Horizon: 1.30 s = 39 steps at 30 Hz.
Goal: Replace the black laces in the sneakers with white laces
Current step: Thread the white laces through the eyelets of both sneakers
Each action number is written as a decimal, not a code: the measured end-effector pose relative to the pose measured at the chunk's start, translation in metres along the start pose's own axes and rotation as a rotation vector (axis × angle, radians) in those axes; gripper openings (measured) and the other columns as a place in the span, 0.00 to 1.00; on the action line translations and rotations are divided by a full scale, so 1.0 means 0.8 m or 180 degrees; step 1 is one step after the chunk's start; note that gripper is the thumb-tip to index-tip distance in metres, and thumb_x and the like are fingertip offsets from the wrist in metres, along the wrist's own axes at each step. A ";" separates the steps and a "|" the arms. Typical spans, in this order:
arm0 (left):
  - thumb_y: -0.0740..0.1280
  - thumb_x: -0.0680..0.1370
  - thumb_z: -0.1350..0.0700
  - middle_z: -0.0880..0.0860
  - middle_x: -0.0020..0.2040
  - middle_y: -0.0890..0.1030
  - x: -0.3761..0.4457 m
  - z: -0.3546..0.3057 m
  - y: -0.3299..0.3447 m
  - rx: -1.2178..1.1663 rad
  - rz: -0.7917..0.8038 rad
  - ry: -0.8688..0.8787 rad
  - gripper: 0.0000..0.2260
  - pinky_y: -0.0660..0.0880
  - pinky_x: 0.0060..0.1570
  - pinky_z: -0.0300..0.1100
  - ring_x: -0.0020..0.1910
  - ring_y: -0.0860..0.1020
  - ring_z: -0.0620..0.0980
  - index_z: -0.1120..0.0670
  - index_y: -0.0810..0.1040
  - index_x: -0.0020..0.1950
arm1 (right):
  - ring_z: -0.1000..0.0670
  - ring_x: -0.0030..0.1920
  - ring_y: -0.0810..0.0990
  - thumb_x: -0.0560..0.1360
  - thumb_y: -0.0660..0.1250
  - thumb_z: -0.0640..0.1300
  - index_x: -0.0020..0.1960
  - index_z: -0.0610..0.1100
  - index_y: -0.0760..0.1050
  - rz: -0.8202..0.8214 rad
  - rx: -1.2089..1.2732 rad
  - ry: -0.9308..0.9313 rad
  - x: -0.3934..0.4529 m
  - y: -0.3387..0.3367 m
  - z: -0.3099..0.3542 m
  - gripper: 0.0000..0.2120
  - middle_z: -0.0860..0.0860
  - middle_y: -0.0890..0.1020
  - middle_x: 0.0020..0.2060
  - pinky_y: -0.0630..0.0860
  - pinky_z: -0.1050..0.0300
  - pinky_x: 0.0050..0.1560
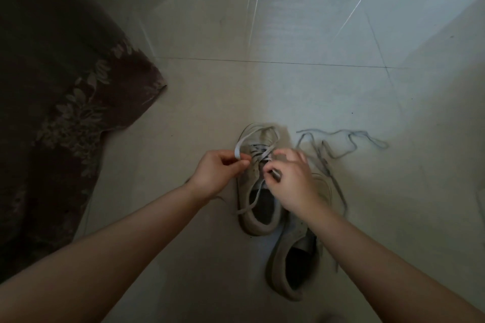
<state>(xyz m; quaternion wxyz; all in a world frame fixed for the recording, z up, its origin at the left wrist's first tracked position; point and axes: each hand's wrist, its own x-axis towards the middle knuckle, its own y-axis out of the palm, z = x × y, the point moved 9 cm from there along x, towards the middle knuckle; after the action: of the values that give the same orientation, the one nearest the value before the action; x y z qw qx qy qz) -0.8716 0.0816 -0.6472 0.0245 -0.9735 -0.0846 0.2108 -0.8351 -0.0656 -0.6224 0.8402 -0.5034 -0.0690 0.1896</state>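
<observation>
I crouch over two pale sneakers on the tiled floor (199, 118). The sneaker I am lacing (258, 199) lies toe away from me, its heel opening toward me, and the white lace (256, 136) already crosses its upper eyelets. My left hand (219, 172) pinches a flat loop of that white lace between thumb and forefinger, just left of the eyelets, and the lace arcs from there up around the toe. My right hand (294, 183) hovers over the tongue with its fingers curled, pinching another stretch of the same lace; a loose end trails down across the shoe's opening and over its left edge.

The second sneaker (295, 265) lies just beside the first, nearer to me and to the right, partly under my right forearm; whether it carries any lace, I cannot tell. The dark laces (338, 145) lie loose in a tangle on the floor to the right of the shoes. A brown patterned cloth (60, 81) covers the floor to my left, well apart from the sneakers.
</observation>
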 end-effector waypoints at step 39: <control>0.72 0.72 0.58 0.48 0.35 0.79 0.006 0.031 0.020 0.0725 -0.0452 -0.0015 0.05 0.73 0.39 0.36 0.35 0.76 0.44 0.51 0.77 0.40 | 0.54 0.28 0.69 0.81 0.55 0.46 0.40 0.48 0.68 0.0058 0.2175 0.1570 -0.028 -0.024 -0.068 0.11 0.53 0.70 0.30 0.64 0.61 0.30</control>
<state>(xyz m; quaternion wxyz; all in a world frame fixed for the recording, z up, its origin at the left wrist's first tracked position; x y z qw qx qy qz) -0.8751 0.0667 -0.6730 0.1495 -0.9555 -0.1289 0.2191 -0.8346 -0.1270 -0.6304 0.9484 -0.2267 0.2055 0.0828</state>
